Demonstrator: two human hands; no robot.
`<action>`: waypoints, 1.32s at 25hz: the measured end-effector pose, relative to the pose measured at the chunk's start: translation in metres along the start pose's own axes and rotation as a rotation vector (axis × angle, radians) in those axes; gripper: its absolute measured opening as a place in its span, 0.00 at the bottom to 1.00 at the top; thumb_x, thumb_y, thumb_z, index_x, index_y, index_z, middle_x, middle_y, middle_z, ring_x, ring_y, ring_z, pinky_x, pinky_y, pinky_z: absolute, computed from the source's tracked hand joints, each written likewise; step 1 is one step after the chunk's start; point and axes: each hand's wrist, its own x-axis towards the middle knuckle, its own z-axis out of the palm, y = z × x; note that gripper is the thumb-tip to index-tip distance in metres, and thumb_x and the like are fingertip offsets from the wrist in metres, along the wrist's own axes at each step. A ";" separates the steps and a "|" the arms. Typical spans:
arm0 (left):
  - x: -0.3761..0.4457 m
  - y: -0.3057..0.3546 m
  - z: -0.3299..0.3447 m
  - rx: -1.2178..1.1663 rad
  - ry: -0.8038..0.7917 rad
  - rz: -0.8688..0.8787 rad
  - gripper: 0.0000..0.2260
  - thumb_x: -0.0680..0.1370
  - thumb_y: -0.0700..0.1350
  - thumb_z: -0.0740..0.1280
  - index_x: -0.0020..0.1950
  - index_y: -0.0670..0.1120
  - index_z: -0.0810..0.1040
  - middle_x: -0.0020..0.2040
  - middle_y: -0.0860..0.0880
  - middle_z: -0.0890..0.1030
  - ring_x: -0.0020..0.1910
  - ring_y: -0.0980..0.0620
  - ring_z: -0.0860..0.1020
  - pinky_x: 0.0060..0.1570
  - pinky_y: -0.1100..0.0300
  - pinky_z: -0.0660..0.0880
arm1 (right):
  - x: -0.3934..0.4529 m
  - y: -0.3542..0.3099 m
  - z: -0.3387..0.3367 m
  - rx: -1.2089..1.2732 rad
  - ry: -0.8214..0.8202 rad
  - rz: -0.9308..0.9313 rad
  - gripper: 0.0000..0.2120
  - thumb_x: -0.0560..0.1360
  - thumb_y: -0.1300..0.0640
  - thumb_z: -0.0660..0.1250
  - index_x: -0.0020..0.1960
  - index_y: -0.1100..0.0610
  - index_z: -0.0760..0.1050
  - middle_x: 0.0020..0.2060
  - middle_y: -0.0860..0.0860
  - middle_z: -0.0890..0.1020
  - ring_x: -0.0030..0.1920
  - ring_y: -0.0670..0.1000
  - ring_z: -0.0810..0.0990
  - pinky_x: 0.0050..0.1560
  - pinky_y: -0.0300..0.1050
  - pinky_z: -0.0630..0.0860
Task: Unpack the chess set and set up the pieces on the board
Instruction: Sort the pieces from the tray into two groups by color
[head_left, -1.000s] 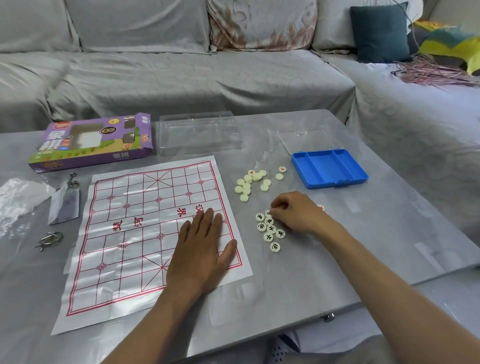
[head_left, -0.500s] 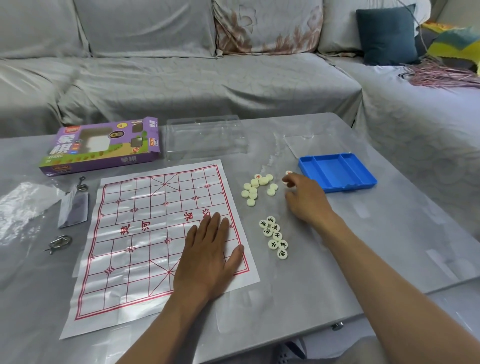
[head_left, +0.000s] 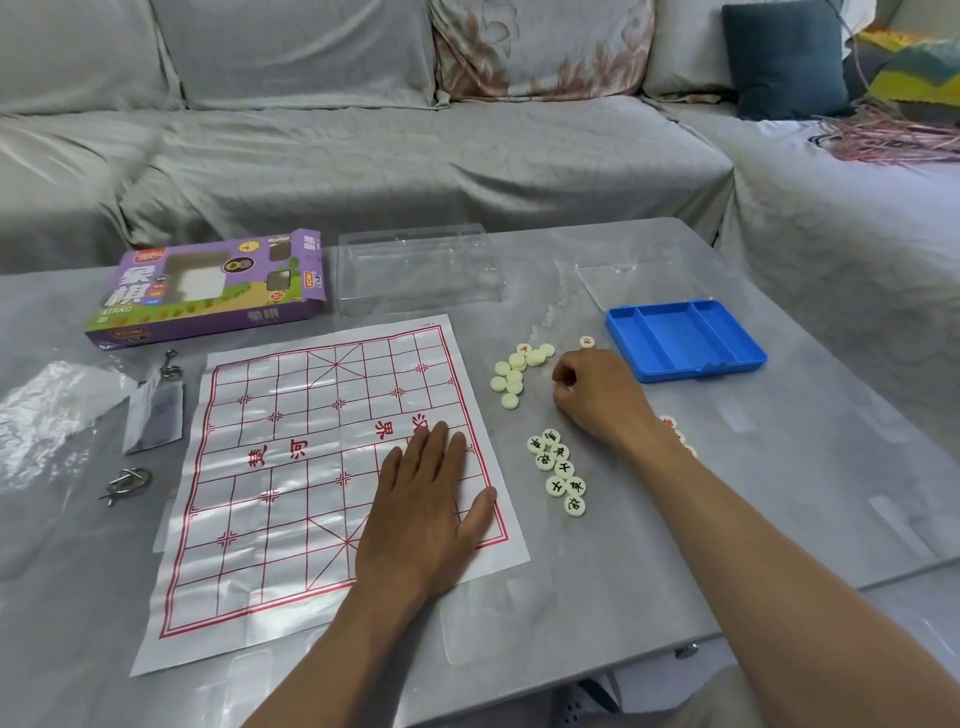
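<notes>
A paper xiangqi board (head_left: 311, 467) with red lines lies flat on the grey table. My left hand (head_left: 421, 514) presses flat on its near right corner, fingers straight. Right of the board lies a cluster of cream pieces (head_left: 514, 374), mostly blank side up. A lone red-marked piece (head_left: 587, 341) sits beside the blue tray (head_left: 680, 338). Several black-marked pieces (head_left: 558, 470) form a group nearer me. My right hand (head_left: 597, 395) rests between the two groups, its fingertips curled in a pinch on a small chess piece. A few red-marked pieces (head_left: 672, 428) peek out behind my right wrist.
The purple game box (head_left: 208, 291) lies at the back left, with a clear plastic lid (head_left: 415, 270) beside it. Metal ring puzzles (head_left: 127, 483) and plastic bags (head_left: 156, 415) lie left of the board. A grey sofa stands behind the table.
My right hand left the black-marked group, reached toward the pieces by the blue tray, and has drawn back slightly with curled fingers. My left hand stayed on the board.
</notes>
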 end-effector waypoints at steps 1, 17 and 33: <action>0.000 0.000 0.000 -0.002 0.002 0.002 0.34 0.76 0.68 0.38 0.79 0.55 0.44 0.80 0.55 0.43 0.78 0.55 0.39 0.76 0.53 0.39 | -0.004 0.000 -0.004 0.058 0.016 0.022 0.06 0.74 0.60 0.66 0.48 0.56 0.81 0.45 0.50 0.81 0.46 0.49 0.78 0.47 0.42 0.75; -0.001 0.001 -0.003 0.008 0.005 0.019 0.35 0.75 0.67 0.39 0.79 0.54 0.48 0.80 0.54 0.47 0.78 0.54 0.42 0.76 0.54 0.40 | -0.070 0.018 -0.054 0.450 -0.609 0.298 0.04 0.71 0.69 0.70 0.43 0.63 0.82 0.37 0.59 0.85 0.32 0.50 0.83 0.35 0.41 0.80; -0.001 0.003 -0.002 0.005 -0.001 -0.001 0.35 0.75 0.68 0.38 0.79 0.55 0.45 0.80 0.55 0.43 0.78 0.55 0.39 0.75 0.55 0.37 | -0.005 0.004 -0.004 -0.018 -0.123 0.017 0.09 0.78 0.59 0.61 0.55 0.56 0.78 0.53 0.53 0.79 0.52 0.54 0.76 0.48 0.43 0.70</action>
